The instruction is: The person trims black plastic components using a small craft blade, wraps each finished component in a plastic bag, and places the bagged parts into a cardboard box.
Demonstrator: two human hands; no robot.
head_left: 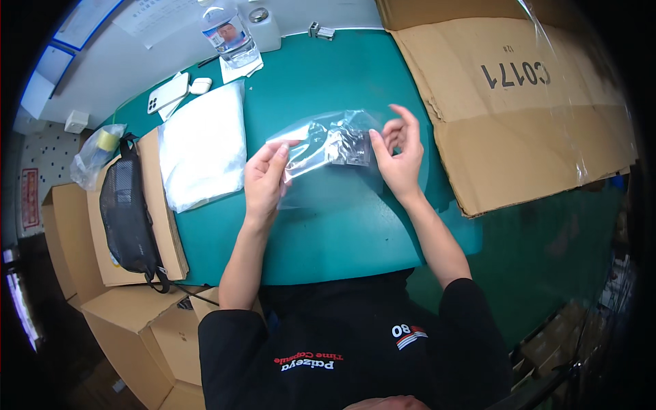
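A clear plastic bag (311,154) is stretched between my two hands above the green table. Inside its right part lies a small dark item (350,148); glare on the plastic keeps me from making out its kind. My left hand (266,179) pinches the bag's left end between thumb and fingers. At the other end, my right hand (400,154) has its thumb against the bag beside the dark item, with the fingers curled and the index finger raised.
A stack of clear bags (203,147) lies left on the green table (328,239). Beyond it are a phone (168,93), an earbud case (200,86) and a water bottle (229,37). A large cardboard box (519,116) stands right. A black pouch (128,215) rests on cardboard at left.
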